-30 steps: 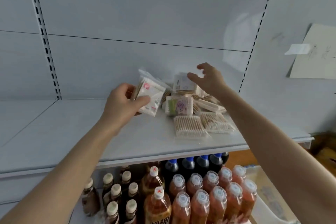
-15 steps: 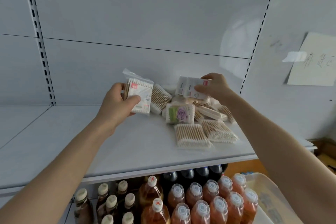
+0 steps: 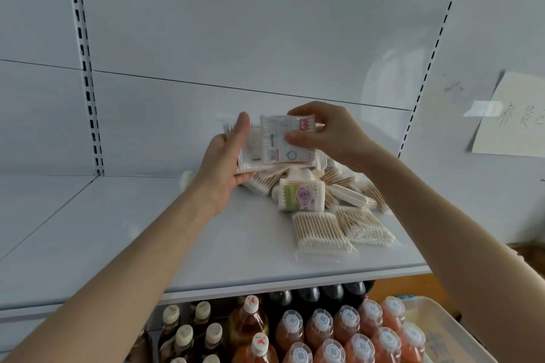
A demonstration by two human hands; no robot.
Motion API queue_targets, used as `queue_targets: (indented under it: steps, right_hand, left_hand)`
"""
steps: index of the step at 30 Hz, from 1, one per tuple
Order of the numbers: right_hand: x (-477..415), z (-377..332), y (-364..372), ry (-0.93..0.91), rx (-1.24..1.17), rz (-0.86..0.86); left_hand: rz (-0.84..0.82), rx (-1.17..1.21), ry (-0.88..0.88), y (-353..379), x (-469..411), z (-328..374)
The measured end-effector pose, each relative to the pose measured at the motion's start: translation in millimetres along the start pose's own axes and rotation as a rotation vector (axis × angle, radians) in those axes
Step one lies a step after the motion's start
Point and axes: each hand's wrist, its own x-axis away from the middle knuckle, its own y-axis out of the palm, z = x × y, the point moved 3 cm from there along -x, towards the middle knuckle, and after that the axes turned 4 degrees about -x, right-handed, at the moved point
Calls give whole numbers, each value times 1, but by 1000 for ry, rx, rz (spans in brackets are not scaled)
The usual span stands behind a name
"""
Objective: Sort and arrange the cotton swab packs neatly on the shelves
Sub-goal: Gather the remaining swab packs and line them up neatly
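Both hands are raised above the white shelf (image 3: 124, 233), over a loose pile of cotton swab packs (image 3: 339, 186). My left hand (image 3: 227, 162) cradles a white swab pack (image 3: 249, 153) from below and behind, thumb up along its left edge. My right hand (image 3: 321, 130) pinches a second white pack with a red label (image 3: 283, 141) and holds it against the front of the first. In the pile, a pack with a green and purple flower label (image 3: 300, 194) stands upright. Two clear packs of wooden-stick swabs (image 3: 321, 230) (image 3: 364, 225) lie flat at the front.
The shelf's left half is bare up to a slotted upright (image 3: 85, 68). Below the shelf stand rows of bottles: orange drinks with clear caps (image 3: 333, 339), dark ones (image 3: 188, 333). A translucent bin (image 3: 451, 336) sits at lower right. A taped paper note (image 3: 513, 118) hangs on the right wall.
My right hand lifted the red-labelled pack off the pile and brought it left. My left hand moved right with its pack, so the two packs now meet.
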Motion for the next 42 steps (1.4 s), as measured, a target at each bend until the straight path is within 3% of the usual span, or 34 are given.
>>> queue_targets:
  steps: [7, 13, 18, 26, 31, 36, 39, 42]
  right_hand:
    - [-9, 2, 26, -9, -28, -59]
    - [-19, 25, 27, 76, -144, 39]
    - [-21, 43, 38, 185, 383, -62]
    - [-29, 56, 79, 313, 885, -284]
    - [-34, 57, 84, 305, 683, -261]
    - [-24, 20, 73, 94, 331, -159]
    - [-12, -5, 78, 75, 6, -244]
    - [-1, -30, 97, 38, -140, -390]
  left_hand:
    - [105, -196, 90, -20, -2, -1]
    - [284, -256, 142, -46, -5, 6]
    - [378, -162, 109, -65, -9, 1]
    - [472, -17, 145, -75, -8, 6]
    - [495, -15, 171, -81, -7, 7]
    - [596, -12, 256, -102, 21, 27]
    - [693, -15, 304, -123, 54, 39]
    - [792, -22, 342, -142, 98, 45]
